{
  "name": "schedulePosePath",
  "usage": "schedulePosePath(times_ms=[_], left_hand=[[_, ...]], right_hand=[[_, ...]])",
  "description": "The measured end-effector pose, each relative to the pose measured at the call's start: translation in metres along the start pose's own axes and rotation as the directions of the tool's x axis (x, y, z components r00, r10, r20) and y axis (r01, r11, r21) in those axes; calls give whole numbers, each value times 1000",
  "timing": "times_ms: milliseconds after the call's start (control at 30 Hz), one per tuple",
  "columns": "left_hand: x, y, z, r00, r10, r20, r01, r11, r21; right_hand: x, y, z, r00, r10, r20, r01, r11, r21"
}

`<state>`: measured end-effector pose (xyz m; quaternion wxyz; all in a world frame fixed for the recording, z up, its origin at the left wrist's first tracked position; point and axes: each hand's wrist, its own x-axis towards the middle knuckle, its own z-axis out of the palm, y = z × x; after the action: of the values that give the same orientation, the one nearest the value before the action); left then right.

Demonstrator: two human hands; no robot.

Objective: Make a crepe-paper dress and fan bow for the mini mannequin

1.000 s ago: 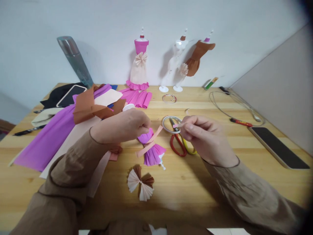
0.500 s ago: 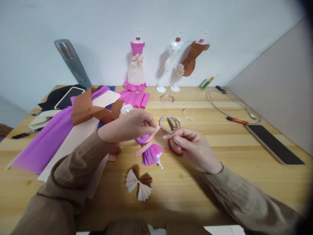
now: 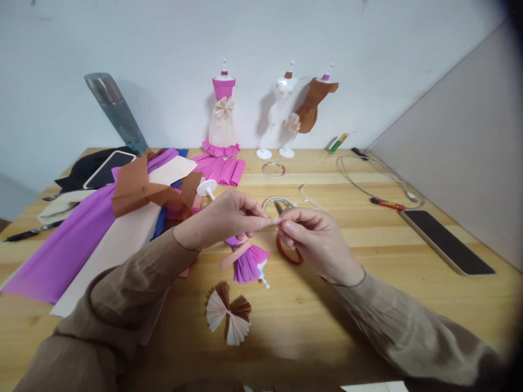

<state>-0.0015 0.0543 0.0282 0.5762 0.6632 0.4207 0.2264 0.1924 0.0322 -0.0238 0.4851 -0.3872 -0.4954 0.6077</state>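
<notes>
My left hand [image 3: 226,218] and my right hand [image 3: 316,239] meet above the wooden table [image 3: 368,294], fingertips pinched together on a small pale strip [image 3: 274,220]. Just below them lies a small purple pleated paper dress [image 3: 249,262] with a peach paper band across it. Red-handled scissors [image 3: 288,251] and a ring of clear tape [image 3: 277,204] lie partly under my right hand. A brown and cream pleated paper rosette [image 3: 227,321] rests nearer to me.
Purple, peach and brown paper sheets [image 3: 90,228] cover the left. Three small mannequins [image 3: 223,117] stand at the wall, two in paper dresses. A phone [image 3: 447,242], a cable [image 3: 371,174], a red pen [image 3: 386,204] lie right; a metal flask [image 3: 116,111] and another phone [image 3: 108,169] back left.
My right hand moved left with the strip until its fingertips met my left hand's. My left hand lifted off the purple dress. The view shifted slightly.
</notes>
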Motion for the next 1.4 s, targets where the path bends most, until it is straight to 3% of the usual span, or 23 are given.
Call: schedulePosePath(times_ms=[133,200,267,400,533,867,1067,1200,1400], left_hand=[[0,-2,-1,996,63,-66,-57,995,79],[-1,-1,0,997,43,-68,-38,997,71],[-2,0,1,999,3,-51,-1,999,37],[-2,4,4,999,9,-37,-7,999,42],[0,2,5,998,46,-51,-42,996,78],[0,7,1,1000,-11,-18,11,1000,21],[3,-3,-13,995,92,28,-92,996,11],[7,-6,-12,998,61,-33,-62,997,-38],[15,-11,-5,997,-25,-78,17,995,-102]], right_hand=[[5,-10,-10,981,-167,94,183,964,-196],[6,-14,-17,958,-286,17,275,897,-346],[7,-18,-22,941,-333,-58,285,874,-393],[6,-22,-20,989,-147,32,150,961,-234],[5,-24,-3,992,-27,125,51,980,-193],[7,-21,4,994,-93,51,104,958,-267],[4,-17,7,982,-187,-7,174,928,-328],[4,-16,7,978,-206,7,196,918,-346],[1,-16,8,996,-94,14,94,965,-245]])
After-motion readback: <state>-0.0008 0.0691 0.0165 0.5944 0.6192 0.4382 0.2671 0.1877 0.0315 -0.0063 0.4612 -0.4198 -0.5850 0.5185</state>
